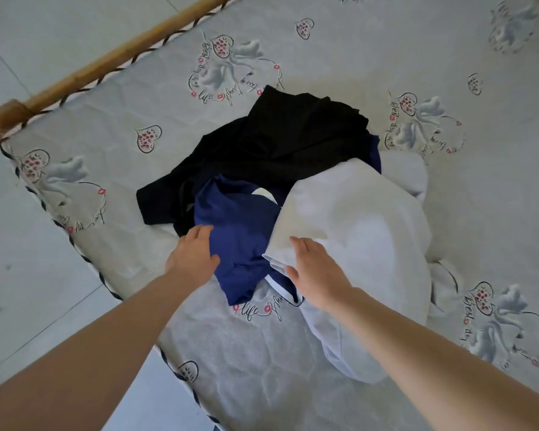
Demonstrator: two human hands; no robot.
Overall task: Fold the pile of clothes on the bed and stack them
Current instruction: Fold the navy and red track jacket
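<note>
Two bare hands reaching out over the bed, both flat and loose, holding nothing. Left hand [193,253] with fingers straight, at the near-left edge of the blue garment [240,231], maybe just touching it; hard to tell. Right hand [315,272] with fingers spread, over the near corner of the white garment [364,244], right where its folded edge sticks out.

Pile in the middle of the mattress [106,169], straight ahead of both hands. Blue in the middle, white to the right, black garment [280,141] farthest away. Nothing folded yet, no stack yet.

White piece biggest and on top, long way running from far-left down to near-right, near corner pointing between the hands. Right hand closer to it. Probably first to be picked up.

Beyond the mattress: wooden bed rail [112,57], then pale floor [28,275].
</note>
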